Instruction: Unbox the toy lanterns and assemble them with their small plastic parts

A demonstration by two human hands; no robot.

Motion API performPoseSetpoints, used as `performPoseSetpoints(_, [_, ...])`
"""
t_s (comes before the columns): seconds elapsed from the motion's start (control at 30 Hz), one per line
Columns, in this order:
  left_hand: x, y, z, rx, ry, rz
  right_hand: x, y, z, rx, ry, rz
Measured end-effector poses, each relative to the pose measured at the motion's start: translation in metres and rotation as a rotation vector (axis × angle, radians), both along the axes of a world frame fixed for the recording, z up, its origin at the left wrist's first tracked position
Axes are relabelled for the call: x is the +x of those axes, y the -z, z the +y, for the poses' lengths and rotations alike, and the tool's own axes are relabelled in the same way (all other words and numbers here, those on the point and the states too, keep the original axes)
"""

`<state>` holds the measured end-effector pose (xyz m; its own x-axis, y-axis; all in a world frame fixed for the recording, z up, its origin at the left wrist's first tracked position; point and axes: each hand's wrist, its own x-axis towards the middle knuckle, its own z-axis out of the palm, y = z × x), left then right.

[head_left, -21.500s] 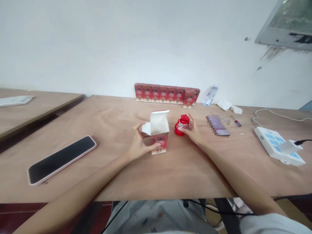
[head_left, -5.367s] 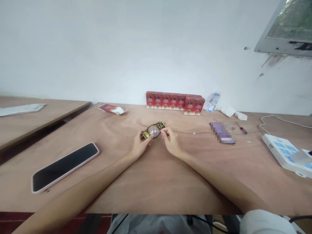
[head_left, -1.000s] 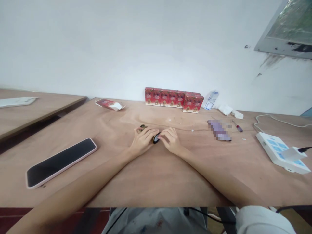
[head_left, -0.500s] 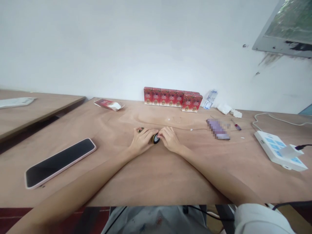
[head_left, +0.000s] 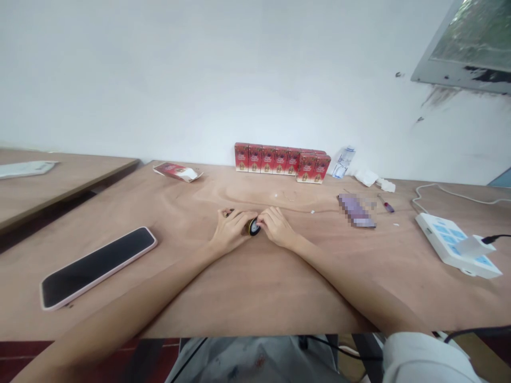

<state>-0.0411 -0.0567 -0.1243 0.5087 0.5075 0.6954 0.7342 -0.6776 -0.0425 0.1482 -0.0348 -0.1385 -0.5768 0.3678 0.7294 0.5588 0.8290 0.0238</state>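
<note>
A small gold-and-black lantern (head_left: 253, 227) lies on its side just above the table, its pale round base with a black rim facing right. My left hand (head_left: 231, 230) is wrapped around its body and hides most of it. A bit of the dark and gold top end shows past the left thumb. My right hand (head_left: 276, 227) is closed, with thumb and fingertips pinched together at the edge of the round base. Whatever may lie between those fingertips is too small to make out.
Several red boxes (head_left: 267, 159) stand along the wall, near a clear plastic bottle (head_left: 344, 162) and crumpled tissues (head_left: 366, 177). An opened red box (head_left: 178, 172), a phone (head_left: 99, 267), a purple packet (head_left: 357, 210), a screwdriver (head_left: 387, 205) and a power strip (head_left: 443, 239) lie around.
Both hands stay almost in place on the lantern. Its round base now shows slightly more, and the right fingertips have shifted a little at its edge.
</note>
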Motion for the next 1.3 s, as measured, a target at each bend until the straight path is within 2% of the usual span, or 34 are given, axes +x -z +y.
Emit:
performPoseSetpoints(0.13, [0.0,0.0,0.002,-0.005,0.009,-0.017,-0.001,0.0,-0.001,-0.023,-0.024,0.001])
performPoseSetpoints(0.23, [-0.002,0.001,0.004,-0.022,-0.025,-0.053,0.002,0.003,0.003,-0.104,0.008,0.113])
performPoseSetpoints(0.33, [-0.004,0.002,0.007,-0.016,-0.071,-0.112,0.014,0.005,0.015,-0.24,0.195,0.233])
performPoseSetpoints(0.4, [-0.006,0.002,0.007,-0.004,-0.083,-0.133,0.026,0.007,0.026,-0.333,0.368,0.223])
performPoseSetpoints(0.47, [-0.006,0.001,0.007,0.0,-0.087,-0.136,0.037,0.009,0.037,-0.39,0.485,0.19])
performPoseSetpoints(0.7, [-0.005,0.001,0.008,-0.023,-0.084,-0.107,0.048,0.015,0.051,-0.47,0.615,0.157])
performPoseSetpoints(1.17, [-0.005,0.002,0.007,0.017,-0.072,-0.123,0.038,0.006,0.037,-0.378,0.722,0.063])
performPoseSetpoints(1.23, [-0.005,0.002,0.007,0.039,-0.059,-0.127,0.036,0.003,0.032,-0.324,0.695,0.077])
performPoseSetpoints(1.3, [-0.005,0.002,0.007,0.049,-0.058,-0.125,0.032,0.0,0.023,-0.23,0.59,0.133])
